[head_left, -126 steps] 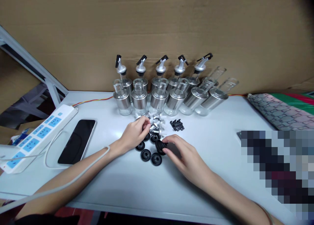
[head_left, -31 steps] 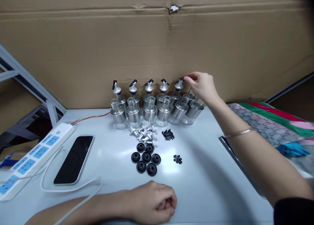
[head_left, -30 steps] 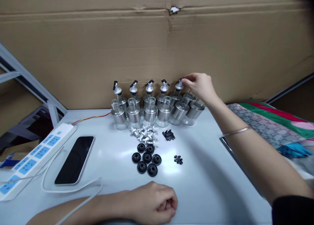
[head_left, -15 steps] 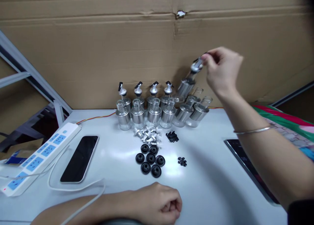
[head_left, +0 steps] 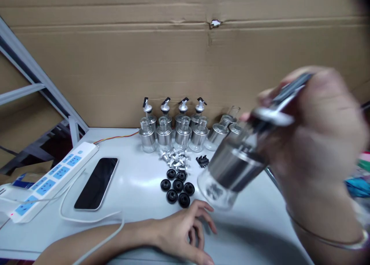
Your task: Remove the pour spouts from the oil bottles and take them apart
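Note:
My right hand [head_left: 315, 130], raised close to the camera on the right, grips a glass bottle [head_left: 237, 164] with a steel sleeve by its pour spout [head_left: 271, 114]. The bottle hangs tilted above the table, its base towards the lower left. Below that base, my left hand [head_left: 185, 232] rests at the table's front with its fingers apart and holds nothing. Beyond it lie several black ring-shaped stoppers [head_left: 178, 185], a pile of silver spout parts [head_left: 176, 159] and small black clips [head_left: 202, 161]. The raised bottle hides part of the table on the right.
At the back stand several open bottles [head_left: 164, 134] and, behind them, several bottles with spouts [head_left: 183, 105]. A cardboard wall [head_left: 115, 64] closes off the rear. On the left lie a phone [head_left: 96, 184], a power strip [head_left: 54, 180] and a white cable [head_left: 86, 221].
My right hand has brought the spouted bottle from the back row towards the camera. My left hand has gone from a loose fist to spread fingers.

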Tool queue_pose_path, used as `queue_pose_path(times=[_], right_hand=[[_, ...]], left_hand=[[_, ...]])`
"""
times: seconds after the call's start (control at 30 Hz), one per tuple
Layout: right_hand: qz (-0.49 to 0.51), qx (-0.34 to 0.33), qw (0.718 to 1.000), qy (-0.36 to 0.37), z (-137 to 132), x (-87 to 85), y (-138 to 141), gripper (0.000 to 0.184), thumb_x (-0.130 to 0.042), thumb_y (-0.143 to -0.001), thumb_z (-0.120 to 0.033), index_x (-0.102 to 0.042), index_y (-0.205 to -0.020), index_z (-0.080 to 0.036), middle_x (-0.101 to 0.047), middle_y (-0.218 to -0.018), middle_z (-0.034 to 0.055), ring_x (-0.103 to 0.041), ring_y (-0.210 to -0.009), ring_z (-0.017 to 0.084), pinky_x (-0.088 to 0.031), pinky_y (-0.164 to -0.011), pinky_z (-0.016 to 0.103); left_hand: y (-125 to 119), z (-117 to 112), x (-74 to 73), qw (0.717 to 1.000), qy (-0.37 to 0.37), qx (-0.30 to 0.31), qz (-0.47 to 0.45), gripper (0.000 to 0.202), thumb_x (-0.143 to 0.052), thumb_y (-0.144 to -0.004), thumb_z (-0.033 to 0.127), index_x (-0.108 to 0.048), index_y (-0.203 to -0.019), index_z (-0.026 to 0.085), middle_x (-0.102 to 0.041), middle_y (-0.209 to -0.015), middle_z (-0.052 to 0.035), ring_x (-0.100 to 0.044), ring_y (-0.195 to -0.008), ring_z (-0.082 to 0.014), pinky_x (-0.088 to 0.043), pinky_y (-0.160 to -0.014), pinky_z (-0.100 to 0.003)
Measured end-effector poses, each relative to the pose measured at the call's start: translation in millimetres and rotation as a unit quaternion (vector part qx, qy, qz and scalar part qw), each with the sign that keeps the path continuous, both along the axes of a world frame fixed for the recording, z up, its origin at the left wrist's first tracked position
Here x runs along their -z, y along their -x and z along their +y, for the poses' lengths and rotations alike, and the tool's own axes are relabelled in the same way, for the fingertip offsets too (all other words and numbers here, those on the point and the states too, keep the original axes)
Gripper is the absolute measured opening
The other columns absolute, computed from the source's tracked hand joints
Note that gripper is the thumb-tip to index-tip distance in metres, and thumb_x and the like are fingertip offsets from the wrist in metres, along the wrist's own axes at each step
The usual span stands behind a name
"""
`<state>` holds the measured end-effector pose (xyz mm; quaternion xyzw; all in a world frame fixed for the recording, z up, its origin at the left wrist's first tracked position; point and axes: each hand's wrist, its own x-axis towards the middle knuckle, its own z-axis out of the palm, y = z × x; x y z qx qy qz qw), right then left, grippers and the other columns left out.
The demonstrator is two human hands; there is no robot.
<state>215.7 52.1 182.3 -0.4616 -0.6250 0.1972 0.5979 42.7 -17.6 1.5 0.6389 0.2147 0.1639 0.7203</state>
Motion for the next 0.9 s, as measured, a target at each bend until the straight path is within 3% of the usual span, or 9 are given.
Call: queue_pose_path(times=[0.07, 0.2, 0.33, 0.47, 0.63, 0.77, 0.9], right_hand=[[0.15, -0.101, 0.981, 0.072, -8.2, 20.7, 15.1, 0.019, -0.045, -0.09, -0.043, -0.051, -0.081, -0.027, -0.05, -0.072, -0.0001, -0.056, -0.055, 0.015, -0.049, -0.048, 0.03], [0.233, -0.224, 0.918, 0.23, -8.5, 52.4, 31.4, 0.019, -0.053, -0.085, -0.043, -0.054, -0.079, -0.025, -0.047, -0.065, -0.0028, -0.053, -0.047, 0.013, -0.048, -0.044, 0.029], [0.277, -0.258, 0.88, 0.287, -6.5, 68.8, 37.9, 0.021, -0.056, -0.084, -0.044, -0.054, -0.08, -0.024, -0.05, -0.065, -0.0034, -0.054, -0.048, 0.012, -0.05, -0.048, 0.029], [0.335, -0.251, 0.851, 0.318, -5.7, 78.5, 41.9, 0.023, -0.058, -0.081, -0.045, -0.054, -0.083, -0.022, -0.06, -0.071, 0.0001, -0.058, -0.054, 0.014, -0.05, -0.053, 0.028], [0.335, -0.249, 0.848, 0.328, -7.9, 86.0, 43.1, 0.026, -0.062, -0.078, -0.039, -0.057, -0.095, -0.02, -0.061, -0.074, -0.001, -0.063, -0.076, 0.015, -0.051, -0.076, 0.029], [0.23, -0.289, 0.864, 0.344, -14.1, 86.3, 42.4, 0.029, -0.064, -0.08, -0.036, -0.06, -0.105, -0.021, -0.064, -0.086, -0.0004, -0.062, -0.086, 0.015, -0.046, -0.079, 0.026], [0.167, -0.328, 0.869, 0.332, -19.5, 82.7, 40.5, 0.027, -0.064, -0.082, -0.036, -0.061, -0.105, -0.023, -0.065, -0.097, 0.0014, -0.061, -0.096, 0.017, -0.044, -0.087, 0.029]], left_hand=[[0.7, 2.8, -1.2, 0.999, 0.025, -0.013, -0.029, 0.092, -0.084, -0.052, 0.053, -0.034, -0.122, 0.021, -0.057, -0.094, -0.0023, -0.054, -0.065, -0.0086, -0.047, -0.06, -0.022], [3.2, 7.2, -9.6, 0.999, 0.011, -0.012, -0.044, 0.081, -0.079, -0.046, 0.068, -0.053, -0.102, 0.016, -0.058, -0.079, -0.0008, -0.055, -0.069, -0.0141, -0.05, -0.071, -0.031], [6.0, 8.5, -13.7, 0.998, 0.014, 0.034, -0.042, 0.072, -0.071, -0.051, 0.075, -0.06, -0.084, 0.013, -0.062, -0.078, -0.0059, -0.059, -0.071, -0.0179, -0.051, -0.074, -0.033], [7.1, 6.5, -5.1, 0.999, -0.017, 0.017, -0.041, 0.066, -0.062, -0.065, 0.074, -0.065, -0.084, 0.011, -0.065, -0.084, -0.0095, -0.061, -0.078, -0.0195, -0.051, -0.079, -0.032], [6.9, 3.6, 4.5, 0.998, -0.02, -0.019, -0.055, 0.06, -0.062, -0.071, 0.067, -0.068, -0.084, 0.009, -0.065, -0.077, -0.0086, -0.059, -0.07, -0.0165, -0.051, -0.068, -0.027], [6.6, 2.7, 3.2, 0.996, -0.022, -0.02, -0.088, 0.059, -0.06, -0.072, 0.067, -0.066, -0.081, 0.008, -0.065, -0.078, -0.01, -0.06, -0.071, -0.0182, -0.051, -0.07, -0.029], [6.3, 3.4, -1.2, 0.995, -0.037, -0.06, -0.068, 0.051, -0.065, -0.069, 0.06, -0.064, -0.08, 0.01, -0.063, -0.078, -0.0086, -0.059, -0.071, -0.0175, -0.049, -0.067, -0.028]])
